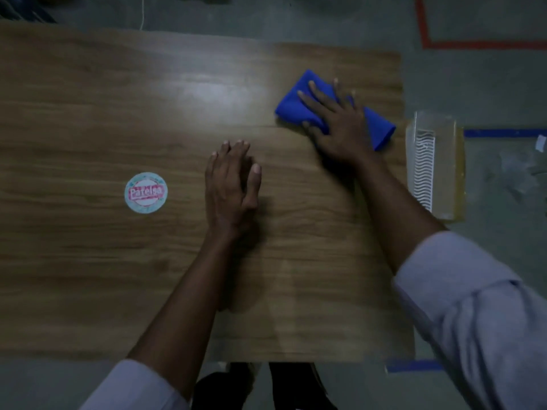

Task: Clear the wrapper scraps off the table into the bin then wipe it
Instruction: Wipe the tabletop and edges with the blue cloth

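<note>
Cloth (291, 109), blue and folded, is seen lying on the table (88, 113) near its far right corner, pinned flat under the right hand (340, 125). That hand is spread wide, fingers straight and splayed across the fabric, nothing curled round it; the thumb is set at the cloth's near edge. Much of the cloth is covered by the palm, so only its two ends are shown, and how it is folded cannot be made out. The left hand (231, 184) is laid on bare wood near the middle of the table, fingers straight and together, nothing held. A round label (146, 192) is spotted lying flat to the left of it, well apart from both hands; red lettering is printed on it, but the blur leaves it unreadable. Just off the right edge, the bin (457, 173) is found on the floor, see-through and yellowish, with a white slotted piece (424, 170) inside; what else is in it cannot be told. Both forearms are bared by pushed-up pale sleeves, cut off by the frame. Dark shapes (236, 386) under the near edge are too dim to be named.
</note>
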Available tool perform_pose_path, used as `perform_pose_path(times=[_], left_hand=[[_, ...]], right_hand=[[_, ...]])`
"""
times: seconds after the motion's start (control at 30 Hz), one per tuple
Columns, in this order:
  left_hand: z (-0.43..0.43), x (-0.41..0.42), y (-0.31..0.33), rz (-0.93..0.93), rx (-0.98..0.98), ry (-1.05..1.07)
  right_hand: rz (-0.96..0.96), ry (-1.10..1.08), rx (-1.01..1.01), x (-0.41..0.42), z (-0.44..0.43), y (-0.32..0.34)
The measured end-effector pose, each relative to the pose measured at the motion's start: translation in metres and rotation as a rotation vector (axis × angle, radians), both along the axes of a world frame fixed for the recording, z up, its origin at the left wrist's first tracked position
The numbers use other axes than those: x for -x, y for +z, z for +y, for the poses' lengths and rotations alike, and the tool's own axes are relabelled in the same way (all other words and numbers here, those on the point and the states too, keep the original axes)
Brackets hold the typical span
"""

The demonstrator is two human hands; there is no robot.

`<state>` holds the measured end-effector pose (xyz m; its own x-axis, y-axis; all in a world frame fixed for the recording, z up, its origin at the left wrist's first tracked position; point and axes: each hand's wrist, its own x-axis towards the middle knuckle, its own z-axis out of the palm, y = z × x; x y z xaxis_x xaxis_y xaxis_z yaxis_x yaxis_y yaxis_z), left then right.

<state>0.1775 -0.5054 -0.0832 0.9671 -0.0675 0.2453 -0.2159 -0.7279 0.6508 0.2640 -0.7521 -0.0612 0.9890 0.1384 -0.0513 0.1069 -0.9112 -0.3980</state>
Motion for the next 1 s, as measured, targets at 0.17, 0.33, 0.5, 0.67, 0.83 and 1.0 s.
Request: perform_pose_path(times=[0.17,0.33,0.5,0.67,0.83,1.0], left_hand=[[0.005,0.017,-0.005,0.038,-0.002,-0.023],[0.004,0.058,0.004,0.117,0.058,-0.141],[0.009,0.086,0.036,0.062,0.143,-0.172],[0.024,0.093,0.026,0.219,0.120,-0.142],[0.037,0.129,-0.002,0.186,0.043,-0.214],[0.037,0.161,0.016,0.268,0.131,-0.219]], right_hand=[[-0.085,0.116,0.058,0.054,0.029,-0.017],[-0.047,0.131,-0.147,0.146,0.069,-0.005],[-0.190,-0.093,-0.493,0.191,0.078,0.021],[-0.088,-0.181,0.063,0.165,0.067,-0.007],[-0.103,-0.045,0.047,0.204,0.079,-0.020],[-0.070,-0.019,-0.360,0.277,0.095,0.004]])
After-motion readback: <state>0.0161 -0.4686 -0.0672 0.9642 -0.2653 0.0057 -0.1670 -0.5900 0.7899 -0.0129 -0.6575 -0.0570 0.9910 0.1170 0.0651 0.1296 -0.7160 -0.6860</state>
